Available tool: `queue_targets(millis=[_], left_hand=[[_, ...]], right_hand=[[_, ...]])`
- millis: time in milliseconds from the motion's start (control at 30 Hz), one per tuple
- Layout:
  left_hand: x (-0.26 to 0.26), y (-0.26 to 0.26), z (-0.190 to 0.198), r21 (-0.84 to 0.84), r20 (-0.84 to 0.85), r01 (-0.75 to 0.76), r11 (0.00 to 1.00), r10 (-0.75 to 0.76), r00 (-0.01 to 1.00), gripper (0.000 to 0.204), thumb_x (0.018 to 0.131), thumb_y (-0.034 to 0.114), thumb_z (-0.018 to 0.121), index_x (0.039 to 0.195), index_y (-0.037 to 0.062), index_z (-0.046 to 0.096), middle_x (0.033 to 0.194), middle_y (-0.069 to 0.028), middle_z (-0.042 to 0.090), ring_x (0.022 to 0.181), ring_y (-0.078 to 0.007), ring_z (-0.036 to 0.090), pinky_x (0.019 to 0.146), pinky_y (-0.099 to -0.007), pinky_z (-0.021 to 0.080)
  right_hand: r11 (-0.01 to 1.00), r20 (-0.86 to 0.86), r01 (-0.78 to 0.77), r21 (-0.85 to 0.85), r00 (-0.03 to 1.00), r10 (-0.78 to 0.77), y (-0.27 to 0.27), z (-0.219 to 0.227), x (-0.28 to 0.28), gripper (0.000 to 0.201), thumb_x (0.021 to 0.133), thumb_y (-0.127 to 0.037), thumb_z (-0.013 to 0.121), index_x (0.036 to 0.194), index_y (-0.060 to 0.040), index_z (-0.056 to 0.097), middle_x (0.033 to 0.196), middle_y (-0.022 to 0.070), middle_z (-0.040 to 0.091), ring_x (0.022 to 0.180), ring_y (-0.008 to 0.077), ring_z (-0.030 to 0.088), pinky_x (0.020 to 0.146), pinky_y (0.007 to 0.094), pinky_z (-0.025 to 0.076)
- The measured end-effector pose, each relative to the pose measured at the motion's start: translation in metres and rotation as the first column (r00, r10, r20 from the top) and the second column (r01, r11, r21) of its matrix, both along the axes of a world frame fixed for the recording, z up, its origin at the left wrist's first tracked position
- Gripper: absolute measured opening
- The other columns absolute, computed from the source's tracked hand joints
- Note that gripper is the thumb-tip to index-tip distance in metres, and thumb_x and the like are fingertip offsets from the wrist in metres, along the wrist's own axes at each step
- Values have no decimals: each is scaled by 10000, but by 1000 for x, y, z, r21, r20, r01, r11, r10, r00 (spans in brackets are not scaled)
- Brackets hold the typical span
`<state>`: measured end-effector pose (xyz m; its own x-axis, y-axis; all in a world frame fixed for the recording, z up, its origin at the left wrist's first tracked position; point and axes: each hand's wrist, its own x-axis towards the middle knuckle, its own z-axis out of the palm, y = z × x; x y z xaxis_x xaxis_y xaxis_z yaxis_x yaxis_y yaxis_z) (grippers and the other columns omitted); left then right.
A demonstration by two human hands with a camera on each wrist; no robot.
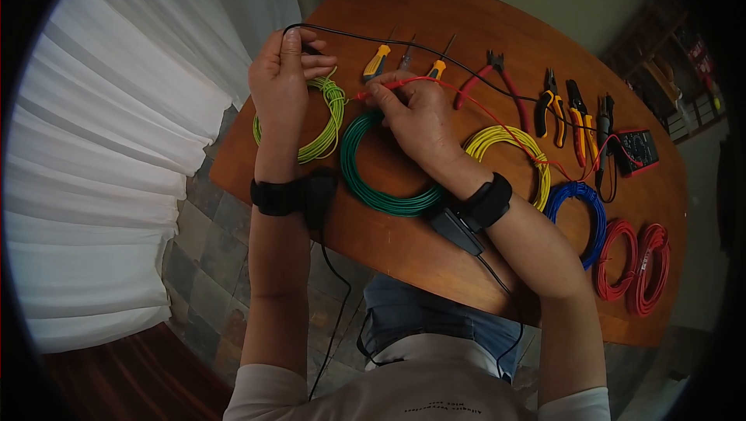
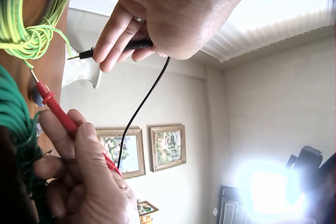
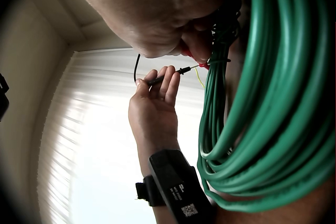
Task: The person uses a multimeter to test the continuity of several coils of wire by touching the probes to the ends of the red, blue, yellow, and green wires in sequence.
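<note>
My left hand (image 1: 284,71) holds a black multimeter probe (image 2: 86,54) between thumb and fingers, above the yellow-green wire coil (image 1: 336,114). In the left wrist view its bare metal tip points toward the coil's knotted end. Pinched in my right hand (image 1: 423,118) is a red multimeter probe (image 2: 64,120), its tip right at a loose end of the yellow-green wire. The green wire coil (image 1: 388,203) lies beneath my right hand and fills much of the right wrist view. Both probe leads run across to a red and black multimeter (image 1: 637,151).
Yellow (image 1: 540,158), blue (image 1: 597,223) and red wire coils (image 1: 615,259) lie along the near side of the wooden table (image 1: 435,262). Behind them are screwdrivers (image 1: 377,62), red-handled cutters (image 1: 509,83) and several pliers (image 1: 553,106). White curtains (image 1: 124,149) hang at the left.
</note>
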<state>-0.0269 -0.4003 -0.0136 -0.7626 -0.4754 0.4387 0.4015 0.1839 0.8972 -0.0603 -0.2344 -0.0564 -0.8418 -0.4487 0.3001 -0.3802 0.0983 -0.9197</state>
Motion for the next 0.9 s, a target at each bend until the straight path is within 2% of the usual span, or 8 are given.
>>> queue_targets(millis=[100,200,233,533,733,900], left_hand=[[1,2,2,13,-23,7,1000,-7,1000,294,990,199,421,933,-45,574,834,-109,613,698,-189,673,623,-258,564],[5,6,8,11,-92,-11,1000,11,996,292,991,194,416,939,-47,571,842,-114,619,705,-194,673,634,-261,565],[6,6,9,6,-122,-20,1000,20,992,291,992,193,414,941,-48,570,845,-115,621,708,-195,674,638,-263,565],[3,3,4,6,-52,-9,1000,10,999,288,991,192,416,941,-46,570,842,-115,618,703,-192,672,624,-256,562],[1,-1,0,-5,67,10,1000,-9,998,287,990,199,423,932,-37,576,830,-108,606,694,-181,669,613,-254,560],[0,0,0,17,19,2,1000,-3,1000,291,990,198,422,934,-43,575,836,-112,607,692,-182,668,618,-260,564]], right_hand=[[998,0,-11,-62,1000,11,0,-1,0,203,924,-158,559,992,20,628,849,60,678,747,90,634,550,202,477],[990,86,-7,-143,996,20,1,2,-2,190,927,-146,547,999,11,627,870,61,678,770,97,641,559,201,483],[990,79,-9,-140,997,21,1,2,-1,188,928,-142,544,1001,11,625,871,61,678,772,98,642,560,201,483],[998,60,-13,-60,998,17,0,-2,-2,197,930,-152,546,1015,11,617,872,58,679,794,101,646,566,199,482],[999,52,-13,-38,999,15,0,0,-1,203,928,-165,556,1000,12,625,859,55,677,783,93,641,562,199,479],[999,40,-12,-48,999,14,-1,-2,-2,200,926,-167,560,985,10,632,845,51,677,764,85,632,553,200,474]])
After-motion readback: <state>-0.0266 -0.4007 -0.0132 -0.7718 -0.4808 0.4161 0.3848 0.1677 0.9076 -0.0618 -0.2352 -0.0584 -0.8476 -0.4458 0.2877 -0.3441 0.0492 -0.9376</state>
